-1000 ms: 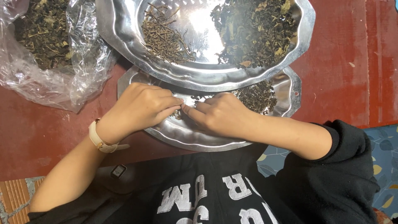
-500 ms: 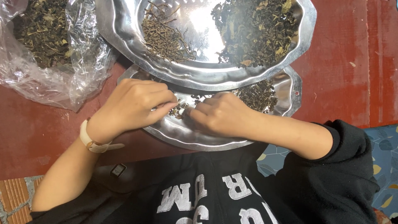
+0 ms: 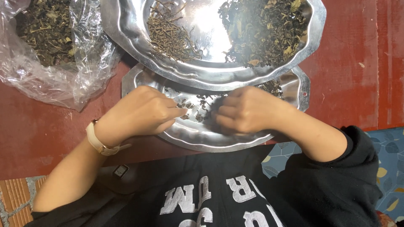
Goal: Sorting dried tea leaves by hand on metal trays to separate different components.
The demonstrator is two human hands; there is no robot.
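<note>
My left hand (image 3: 141, 111) and my right hand (image 3: 248, 110) rest over a small steel tray (image 3: 189, 136) close to my body. Dark dried leaves (image 3: 198, 104) lie scattered on that tray between the two hands. The left fingers are curled and pinched together at the leaves. The right fingers are curled over a dark clump of leaves; what they grip is hidden. A pale watch (image 3: 99, 141) sits on my left wrist.
A larger scalloped steel tray (image 3: 126, 38) overlaps the small one at the back, with a pile of thin stems (image 3: 170, 35) and a pile of dark leaves (image 3: 265, 29). A clear plastic bag (image 3: 50, 54) of dried leaves lies at the left on the red surface (image 3: 349, 75).
My left hand has shifted slightly left and back, and a gap with loose leaves has opened between the two hands. The right hand stays about where it was.
</note>
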